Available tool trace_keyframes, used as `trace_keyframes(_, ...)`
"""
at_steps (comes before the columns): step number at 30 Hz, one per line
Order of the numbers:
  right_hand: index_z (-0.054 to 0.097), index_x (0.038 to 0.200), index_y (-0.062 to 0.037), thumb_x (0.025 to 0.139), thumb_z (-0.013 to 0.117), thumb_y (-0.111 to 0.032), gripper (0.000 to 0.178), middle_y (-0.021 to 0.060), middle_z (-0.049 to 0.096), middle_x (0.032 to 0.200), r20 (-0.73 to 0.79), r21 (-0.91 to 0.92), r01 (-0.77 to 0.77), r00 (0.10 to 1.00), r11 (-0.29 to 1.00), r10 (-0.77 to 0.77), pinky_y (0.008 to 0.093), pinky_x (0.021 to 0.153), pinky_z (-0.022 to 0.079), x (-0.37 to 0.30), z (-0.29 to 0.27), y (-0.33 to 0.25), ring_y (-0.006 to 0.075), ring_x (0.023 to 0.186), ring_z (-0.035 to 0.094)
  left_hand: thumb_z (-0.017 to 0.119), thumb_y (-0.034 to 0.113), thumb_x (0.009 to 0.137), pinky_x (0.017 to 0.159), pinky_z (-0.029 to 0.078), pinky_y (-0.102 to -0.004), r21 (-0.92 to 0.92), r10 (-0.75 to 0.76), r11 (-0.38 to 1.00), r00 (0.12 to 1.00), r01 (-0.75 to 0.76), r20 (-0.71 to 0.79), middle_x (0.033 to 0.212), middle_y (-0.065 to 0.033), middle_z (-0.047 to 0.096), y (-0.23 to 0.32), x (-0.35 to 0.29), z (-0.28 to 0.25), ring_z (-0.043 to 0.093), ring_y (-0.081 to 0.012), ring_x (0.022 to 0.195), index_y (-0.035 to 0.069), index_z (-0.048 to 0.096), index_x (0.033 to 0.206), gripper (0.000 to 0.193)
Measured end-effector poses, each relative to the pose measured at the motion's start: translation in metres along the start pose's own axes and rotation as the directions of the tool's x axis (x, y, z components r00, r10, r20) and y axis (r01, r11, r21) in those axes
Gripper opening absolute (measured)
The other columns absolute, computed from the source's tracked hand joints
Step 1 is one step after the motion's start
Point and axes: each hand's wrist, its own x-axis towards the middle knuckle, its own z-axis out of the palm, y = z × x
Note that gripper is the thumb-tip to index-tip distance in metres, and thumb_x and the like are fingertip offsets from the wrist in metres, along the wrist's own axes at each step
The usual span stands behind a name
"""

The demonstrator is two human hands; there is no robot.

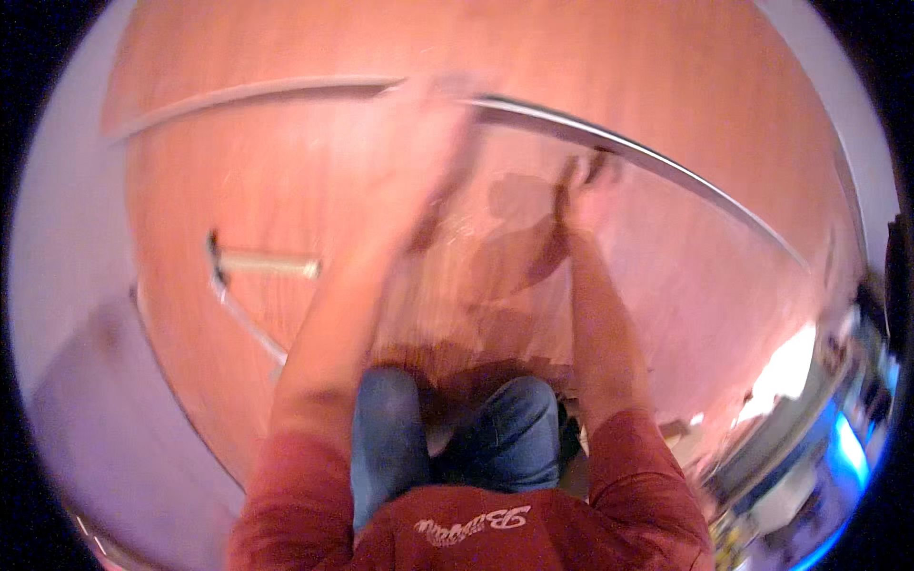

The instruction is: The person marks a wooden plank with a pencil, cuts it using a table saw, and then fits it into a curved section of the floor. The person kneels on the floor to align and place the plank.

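Note:
A long, thin strip [657, 162] with a shiny edge runs across the wood-toned surface [533, 48] from left to right. My left hand [433, 119] is over its middle, smeared by motion, and I cannot make out the fingers or any grip. Nearer to me, just below the strip, my right hand [588, 195] hovers with blurred fingers. Something dark shows at its fingertips, either a small object or shadow. To the left of my left forearm lies a hammer-like tool [267, 264] with a pale handle and dark head.
A thin grey metal piece [249, 324] reaches from the tool's head toward my left forearm. My knees [509, 433] in blue jeans are at the near edge. At the lower right, assorted items [752, 523] sit beside a bright blue light [850, 447].

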Motion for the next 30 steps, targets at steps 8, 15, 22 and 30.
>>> trace_keyframes(8,0.05,0.136,0.0063,0.099,0.064,-0.031,0.054,0.0315,0.047,0.141,-0.068,0.169,0.095,0.994,0.981,-0.084,0.0539,0.114,0.036,-0.005,0.038,0.024,0.0463,0.131,0.046,0.084,0.016,0.085,0.098,0.052,-0.0377,-0.585,-0.514,0.765,0.803,0.27,-0.302,0.121,-0.0159,0.064,-0.124,-0.059,0.072,0.064,-0.0263,0.109,-0.002,0.059,0.127,0.052)
trace_keyframes(15,0.048,0.136,0.0056,0.099,0.065,-0.035,0.058,0.0298,0.047,0.139,-0.186,0.056,0.296,0.942,0.954,-0.281,0.0536,0.113,0.035,-0.007,0.033,0.023,0.0449,0.131,0.043,0.084,0.012,0.083,0.078,0.056,-0.0342,-0.699,-0.554,0.673,0.791,0.243,-0.258,0.097,-0.0148,0.071,-0.126,-0.046,0.075,0.07,-0.0256,0.086,-0.001,0.07,0.103,0.027)
trace_keyframes(22,0.049,0.135,0.007,0.097,0.07,-0.038,0.062,0.0302,0.046,0.137,-0.19,-0.055,0.183,0.963,0.982,-0.191,0.0527,0.112,0.037,-0.009,0.037,0.018,0.0448,0.129,0.045,0.081,0.009,0.085,0.084,0.056,-0.0322,-0.637,-0.383,0.744,0.909,0.199,-0.164,0.098,-0.0098,0.075,-0.143,-0.051,0.05,0.07,-0.0185,0.091,0.004,0.073,0.101,0.019)
trace_keyframes(30,0.049,0.134,0.0079,0.094,0.074,-0.035,0.063,0.0296,0.048,0.135,-0.347,-0.104,0.237,0.902,0.966,-0.258,0.0529,0.114,0.034,-0.009,0.035,0.03,0.0446,0.129,0.044,0.081,0.013,0.086,0.078,0.055,-0.0328,-0.581,-0.172,0.811,0.926,-0.061,-0.337,0.093,-0.01,0.072,-0.15,-0.05,0.059,0.069,-0.0221,0.085,0.005,0.075,0.1,0.017)
